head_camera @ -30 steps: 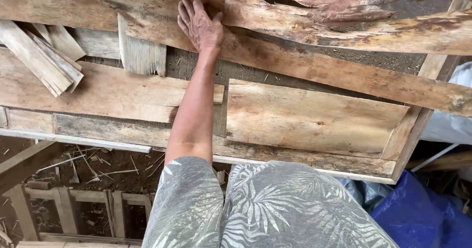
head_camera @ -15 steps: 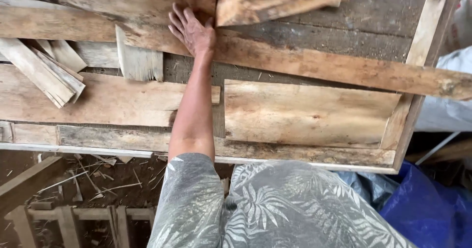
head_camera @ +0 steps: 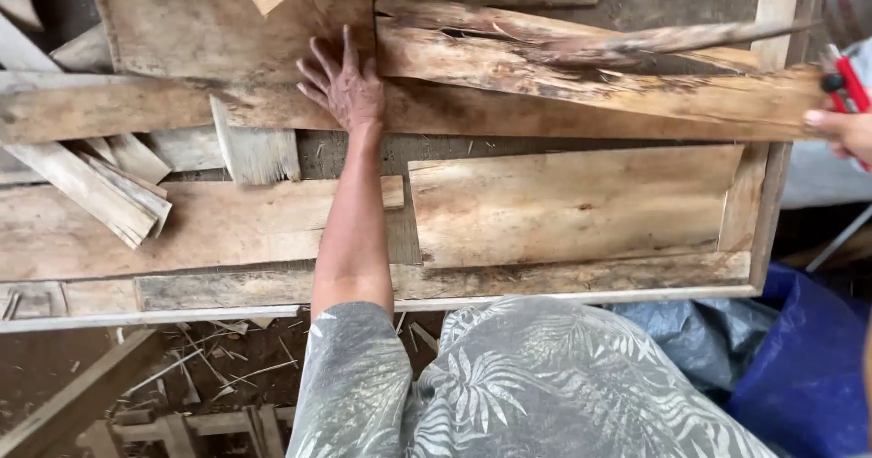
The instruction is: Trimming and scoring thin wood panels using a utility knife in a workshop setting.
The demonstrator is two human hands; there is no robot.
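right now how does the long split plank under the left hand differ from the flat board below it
The long split plank is cracked, ragged-edged and dark-stained; the flat board is whole, smooth and pale. The plank lies slightly slanted and reaches the right hand; the board is shorter and lies square. The left hand presses by the plank's end, off the board. Both are weathered wood.

Lighting: I read soft, even daylight across the pale weathered wooden boards (head_camera: 563, 204), no glare. Shadows: faint, short, under the left hand (head_camera: 345, 86); darker in the scrap-strewn ground under the bench (head_camera: 182, 367). Sharpness: centre crisp, wood grain legible. Blur: motion smear on the long splintered plank (head_camera: 654, 40) and the right hand (head_camera: 840, 131) at the frame edge. Distortion: mild bowing at corners.
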